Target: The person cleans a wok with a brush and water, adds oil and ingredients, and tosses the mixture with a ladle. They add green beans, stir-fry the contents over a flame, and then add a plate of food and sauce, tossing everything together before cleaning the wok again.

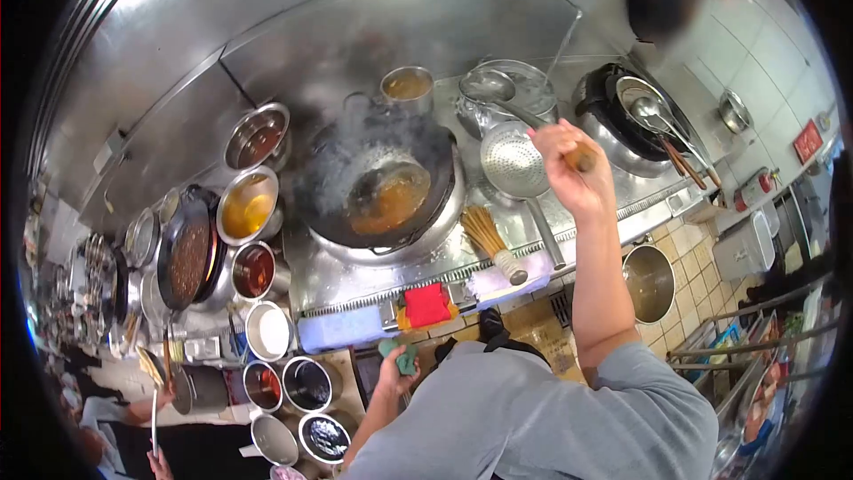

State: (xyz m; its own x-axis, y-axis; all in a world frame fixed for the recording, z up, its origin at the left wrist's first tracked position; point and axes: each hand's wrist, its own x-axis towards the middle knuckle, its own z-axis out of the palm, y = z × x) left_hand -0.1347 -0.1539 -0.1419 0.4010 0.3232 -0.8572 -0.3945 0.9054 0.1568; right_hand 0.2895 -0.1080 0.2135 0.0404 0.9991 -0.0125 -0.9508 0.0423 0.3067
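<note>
My right hand (576, 164) is wrapped round the wooden-ended handle of a ladle (524, 114). The ladle's bowl is over a round metal pot of water (544, 93) at the back of the range. Below that hand, a perforated strainer (514, 160) lies on the steel top, its handle pointing to the front edge. Down by the front of the range, my left hand (391, 380) grips a bunched green cloth (404, 359). Left of the strainer, a black wok (324, 209) holds steaming brown-orange liquid (391, 203).
A bamboo brush (484, 233) lies between wok and strainer. Folded red cloth (426, 305) sits on the front edge. Containers of oil (249, 206), red liquid (255, 270) and dark sauce (307, 384) crowd the left. Stacked woks (597, 93) stand right. A co-worker's hand (158, 465) shows lower left.
</note>
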